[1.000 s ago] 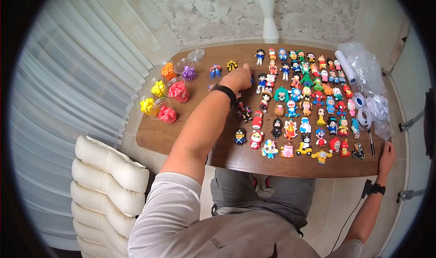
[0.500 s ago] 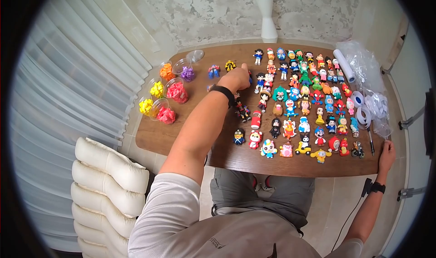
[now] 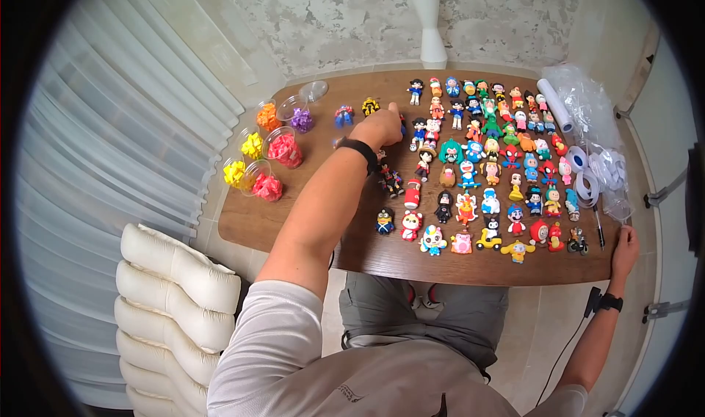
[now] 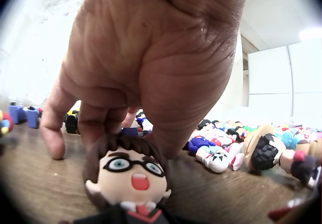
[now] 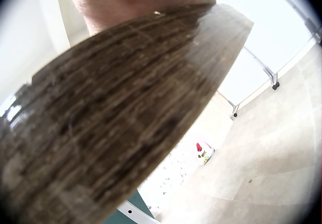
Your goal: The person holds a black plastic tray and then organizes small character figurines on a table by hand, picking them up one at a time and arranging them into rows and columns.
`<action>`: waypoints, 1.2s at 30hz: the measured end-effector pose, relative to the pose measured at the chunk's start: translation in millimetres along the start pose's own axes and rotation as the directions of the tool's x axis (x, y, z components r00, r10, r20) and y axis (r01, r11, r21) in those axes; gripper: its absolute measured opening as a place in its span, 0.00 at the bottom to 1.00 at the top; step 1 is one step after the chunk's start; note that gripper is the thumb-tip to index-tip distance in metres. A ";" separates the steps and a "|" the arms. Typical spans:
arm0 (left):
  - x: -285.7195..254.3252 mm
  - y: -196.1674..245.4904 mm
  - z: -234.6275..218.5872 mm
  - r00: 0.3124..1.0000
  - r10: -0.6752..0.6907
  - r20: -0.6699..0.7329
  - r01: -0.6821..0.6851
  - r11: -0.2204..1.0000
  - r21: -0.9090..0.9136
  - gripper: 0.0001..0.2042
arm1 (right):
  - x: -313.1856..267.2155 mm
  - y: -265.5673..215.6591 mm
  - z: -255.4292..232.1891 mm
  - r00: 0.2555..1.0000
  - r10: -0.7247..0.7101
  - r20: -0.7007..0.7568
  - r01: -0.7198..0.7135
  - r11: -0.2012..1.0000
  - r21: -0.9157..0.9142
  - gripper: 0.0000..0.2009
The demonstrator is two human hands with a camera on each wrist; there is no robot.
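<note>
My left hand [image 3: 376, 128] reaches down to the table left of the rows of toy figures. Its fingers are bent around a small blue toy figure [image 3: 402, 125], mostly hidden by the hand. Close below the palm in the left wrist view lies a brown-haired figure with black glasses [image 4: 132, 171]. A yellow and black robot figure [image 3: 371, 106] and a blue and red robot figure [image 3: 344, 115] lie just beyond and left of this hand. My right hand [image 3: 626, 252] rests at the table's front right edge, its fingers near a clear plastic bag.
Clear cups with yellow [image 3: 234, 172], orange, purple and red bows [image 3: 284, 150] stand at the left. Many toy figures [image 3: 490, 171] fill the right half. Tape rolls [image 3: 587, 188], a pen [image 3: 600, 230], a white roll [image 3: 554, 105] and clear plastic [image 3: 591, 112] lie along the right edge.
</note>
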State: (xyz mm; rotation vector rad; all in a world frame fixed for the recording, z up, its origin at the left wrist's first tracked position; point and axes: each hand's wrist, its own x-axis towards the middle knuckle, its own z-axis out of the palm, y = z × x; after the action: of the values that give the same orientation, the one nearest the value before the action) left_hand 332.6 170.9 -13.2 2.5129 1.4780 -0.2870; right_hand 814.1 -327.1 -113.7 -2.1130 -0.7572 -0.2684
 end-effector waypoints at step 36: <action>-139.8 -6.4 5.9 0.710 0.472 -0.522 -0.581 0.812 -0.055 0.10 | 3.5 9.2 -30.2 0.971 0.238 0.029 -0.212 0.796 0.566 0.14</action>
State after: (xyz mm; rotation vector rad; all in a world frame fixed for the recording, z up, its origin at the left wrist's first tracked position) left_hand 259.8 55.5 18.7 2.7924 0.7521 0.6205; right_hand 824.8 -353.6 -99.6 -1.5941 -0.4710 0.0452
